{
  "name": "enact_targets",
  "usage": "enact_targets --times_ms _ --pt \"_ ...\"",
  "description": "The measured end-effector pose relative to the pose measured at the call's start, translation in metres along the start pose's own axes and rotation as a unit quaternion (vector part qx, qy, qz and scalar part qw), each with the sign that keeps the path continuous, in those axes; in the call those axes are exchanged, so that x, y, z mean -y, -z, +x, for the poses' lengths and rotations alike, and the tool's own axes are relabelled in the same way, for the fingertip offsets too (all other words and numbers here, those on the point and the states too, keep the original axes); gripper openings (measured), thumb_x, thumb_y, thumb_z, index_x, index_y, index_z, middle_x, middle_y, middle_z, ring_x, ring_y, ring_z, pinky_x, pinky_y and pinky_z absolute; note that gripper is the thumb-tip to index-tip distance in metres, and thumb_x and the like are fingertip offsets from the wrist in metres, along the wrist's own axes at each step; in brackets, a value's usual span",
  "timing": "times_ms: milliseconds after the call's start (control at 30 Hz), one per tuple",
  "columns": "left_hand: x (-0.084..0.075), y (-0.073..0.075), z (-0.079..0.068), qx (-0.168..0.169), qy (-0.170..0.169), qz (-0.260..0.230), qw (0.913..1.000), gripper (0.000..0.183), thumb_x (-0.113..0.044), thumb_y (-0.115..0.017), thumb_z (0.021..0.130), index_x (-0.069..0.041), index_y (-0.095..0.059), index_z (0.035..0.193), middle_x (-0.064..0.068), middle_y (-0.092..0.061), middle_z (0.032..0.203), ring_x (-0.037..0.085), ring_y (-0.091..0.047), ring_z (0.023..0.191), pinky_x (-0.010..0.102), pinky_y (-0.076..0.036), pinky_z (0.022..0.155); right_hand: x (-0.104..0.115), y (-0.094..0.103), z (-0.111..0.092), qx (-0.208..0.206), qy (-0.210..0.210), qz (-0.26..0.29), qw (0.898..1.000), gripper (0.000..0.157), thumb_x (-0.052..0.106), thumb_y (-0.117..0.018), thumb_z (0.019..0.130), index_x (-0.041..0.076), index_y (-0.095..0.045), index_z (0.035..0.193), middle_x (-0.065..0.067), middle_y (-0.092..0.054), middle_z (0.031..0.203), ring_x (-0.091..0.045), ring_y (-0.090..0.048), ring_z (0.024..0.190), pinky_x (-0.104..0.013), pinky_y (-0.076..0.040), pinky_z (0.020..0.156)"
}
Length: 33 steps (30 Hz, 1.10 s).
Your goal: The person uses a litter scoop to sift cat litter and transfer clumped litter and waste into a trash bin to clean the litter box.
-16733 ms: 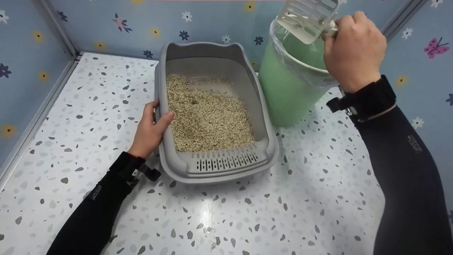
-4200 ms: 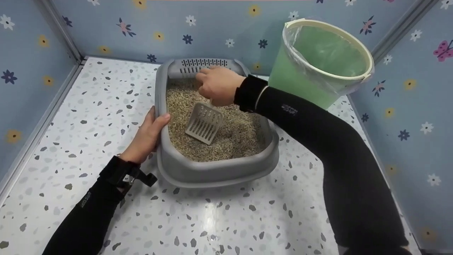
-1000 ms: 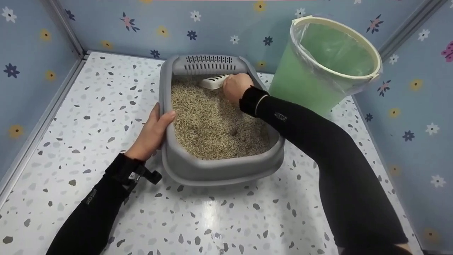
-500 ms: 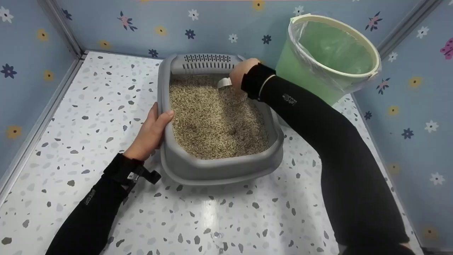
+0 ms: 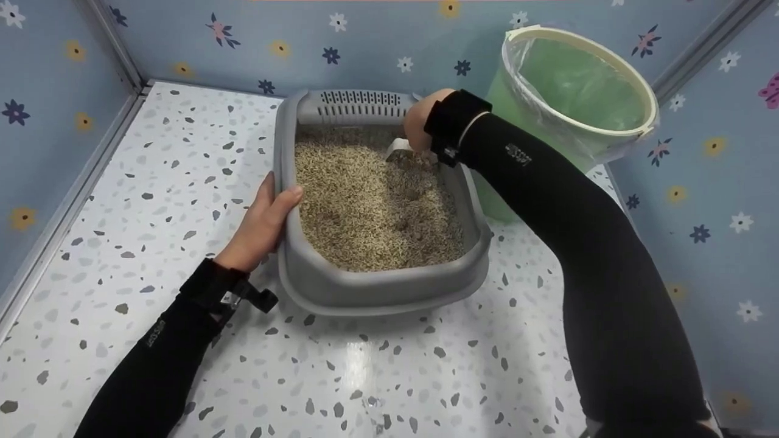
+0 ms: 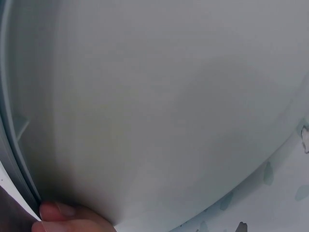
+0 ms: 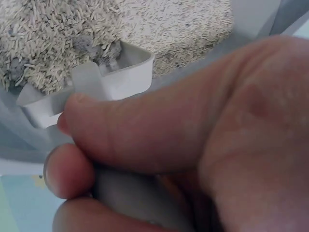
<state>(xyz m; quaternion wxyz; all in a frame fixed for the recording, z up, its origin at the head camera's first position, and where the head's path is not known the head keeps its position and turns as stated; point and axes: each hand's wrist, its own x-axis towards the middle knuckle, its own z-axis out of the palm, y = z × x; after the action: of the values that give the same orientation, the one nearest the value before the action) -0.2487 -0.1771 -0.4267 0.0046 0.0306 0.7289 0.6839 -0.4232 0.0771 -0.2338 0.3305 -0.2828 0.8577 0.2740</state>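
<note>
A grey litter box point(image 5: 377, 295), holding tan pellet litter point(image 5: 350, 207), stands on the floor with its slotted end at the back. My left hand point(image 5: 255, 228) grips the box's left rim, thumb over the top; in the left wrist view fingertips point(image 6: 77, 223) touch the outer wall. At the far right inside the box, my right hand point(image 5: 421, 121) holds a pale litter scoop point(image 5: 400, 146), mostly hidden in the head view. The right wrist view shows fingers curled round its handle, with litter and grey clumps point(image 7: 86, 44) at its pan.
A green bin point(image 5: 508, 182) lined with a clear plastic bag stands to the box's right, near the back wall. Flowered blue panels point(image 5: 365, 36) close off the back and sides. White speckled floor point(image 5: 292, 377) lies in front and to the left.
Since the oldest frame, the box's slotted end has gone from front to back, and the scoop from over the bin into the litter. Lately my right hand has shifted right and back.
</note>
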Motion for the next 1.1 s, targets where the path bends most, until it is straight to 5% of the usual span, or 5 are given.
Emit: enact_targets --times_ms 267,500,700,867,1100 --pt "-0.002 0.003 0.0 -0.005 0.003 0.006 1.0 0.09 -0.053 -0.058 0.11 -0.01 -0.015 0.177 0.024 -0.033 0.165 0.04 -0.045 0.145 0.054 -0.036 0.128 0.006 0.002 0.0 0.019 0.003 -0.041 0.999 0.028 -0.003 -0.039 0.081 0.021 -0.032 0.069 0.005 -0.023 0.064 -0.013 -0.02 0.059 -0.031 -0.025 0.056" --pt "0.0 0.002 0.0 -0.005 0.008 0.009 0.9999 0.097 -0.052 -0.056 0.11 -0.008 -0.004 0.179 0.02 -0.015 0.181 0.032 -0.026 0.162 0.045 -0.018 0.137 0.016 0.0 -0.013 0.005 -0.015 -0.04 0.999 0.034 0.0 -0.04 0.095 0.02 -0.032 0.069 0.003 -0.021 0.068 -0.016 -0.019 0.062 -0.035 -0.025 0.061" --pt "0.0 0.001 0.0 -0.006 0.001 0.004 1.0 0.091 -0.051 -0.057 0.11 -0.009 -0.013 0.178 0.023 -0.027 0.173 0.037 -0.037 0.154 0.051 -0.027 0.133 0.033 0.003 -0.016 -0.022 -0.041 -0.089 0.995 0.034 0.008 -0.043 0.1 0.02 -0.031 0.071 0.002 -0.025 0.069 -0.016 -0.026 0.064 -0.036 -0.031 0.061" --pt "0.0 0.001 0.0 -0.004 -0.003 -0.001 1.0 0.085 -0.051 -0.058 0.111 -0.011 -0.02 0.176 0.025 -0.036 0.162 0.045 -0.047 0.143 0.058 -0.04 0.124 0.024 0.005 -0.014 -0.003 -0.016 -0.01 1.0 0.03 0.0 -0.041 0.086 0.021 -0.03 0.068 0.003 -0.024 0.066 -0.015 -0.022 0.06 -0.031 -0.026 0.057" --pt "-0.001 0.002 -0.002 0.001 0.027 0.007 0.9996 0.104 -0.058 -0.059 0.109 -0.013 0.002 0.18 0.025 -0.014 0.181 0.043 -0.036 0.157 0.059 -0.035 0.13 -0.006 0.009 -0.006 0.057 -0.031 0.097 0.993 0.03 0.003 -0.037 0.082 0.023 -0.045 0.06 0.007 -0.039 0.059 -0.012 -0.031 0.055 -0.03 -0.032 0.054"
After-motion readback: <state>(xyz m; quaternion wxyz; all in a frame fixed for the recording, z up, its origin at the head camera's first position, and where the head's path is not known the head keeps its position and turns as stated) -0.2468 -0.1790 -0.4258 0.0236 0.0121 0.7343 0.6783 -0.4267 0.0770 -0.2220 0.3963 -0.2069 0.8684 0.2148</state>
